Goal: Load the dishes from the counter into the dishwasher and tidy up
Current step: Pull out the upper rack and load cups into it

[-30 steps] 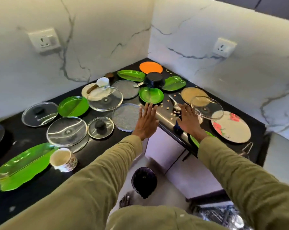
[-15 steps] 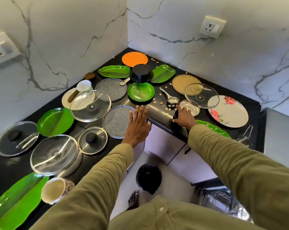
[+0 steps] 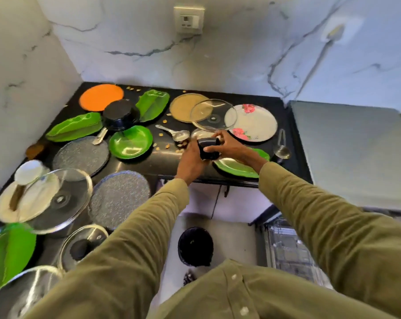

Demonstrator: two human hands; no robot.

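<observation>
Head view: at the far left of the black counter (image 3: pixel 135 158), a glass lid (image 3: pixel 61 199) is seen lying over a white plate (image 3: pixel 8 208), with two grey textured plates (image 3: pixel 120 199) beside it. Further right, a round green plate (image 3: pixel 130 141) is noted next to an upturned black pan (image 3: pixel 121 113). At centre, a small black cup (image 3: pixel 208 148) is held tilted above the counter's front edge; the left hand (image 3: pixel 191 161) is curled against its left side, and the right hand (image 3: pixel 231 146) is wrapped over its top, fingers gripping. A floral plate (image 3: pixel 254 123) is recorded behind. An open dishwasher rack (image 3: pixel 289 252) is visible lower right.
</observation>
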